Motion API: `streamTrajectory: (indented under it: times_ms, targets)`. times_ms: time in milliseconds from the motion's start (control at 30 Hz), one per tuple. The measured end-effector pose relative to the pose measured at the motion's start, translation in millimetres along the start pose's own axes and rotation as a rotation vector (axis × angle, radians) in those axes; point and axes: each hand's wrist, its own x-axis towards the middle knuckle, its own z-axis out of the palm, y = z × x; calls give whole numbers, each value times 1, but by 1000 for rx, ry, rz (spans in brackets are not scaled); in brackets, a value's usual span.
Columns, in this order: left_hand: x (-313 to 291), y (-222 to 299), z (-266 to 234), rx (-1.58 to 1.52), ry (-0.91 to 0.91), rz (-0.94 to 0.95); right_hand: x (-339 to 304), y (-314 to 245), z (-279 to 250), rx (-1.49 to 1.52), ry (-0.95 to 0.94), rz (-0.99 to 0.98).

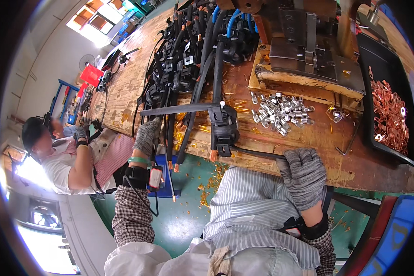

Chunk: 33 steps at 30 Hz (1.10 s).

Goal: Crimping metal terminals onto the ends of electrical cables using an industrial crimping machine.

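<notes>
A bundled black cable with a plastic clip and bare copper strands at one end lies at the table's front edge. One length of it runs right into my right hand, in a grey knit glove, fingers curled over the cable. Another thick length stretches left across other cables. Close under its left end is my gloved left hand, its fingers closed around a black cable among the hanging ends; the fingertips are partly hidden. Copper-tipped cable ends hang over the edge nearby.
A heap of silver cable lugs lies before a metal press. At right stands a black tray with copper lugs. Many black cables are piled at the back. Another person works at left. A hex key lies near the tray.
</notes>
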Motion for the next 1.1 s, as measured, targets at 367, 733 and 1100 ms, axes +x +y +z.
streamTrajectory:
  times_ms: [367, 733, 1100]
  targets:
    - [-23, -13, -36, 197, -188, 154, 1, -3, -1, 20, -10, -7]
    - [-75, 29, 41, 532, -65, 556, 3, -4, -3, 8, -1, -9]
    - [-62, 39, 67, 1099, -99, 490, 1, -2, -1, 19, 4, -13]
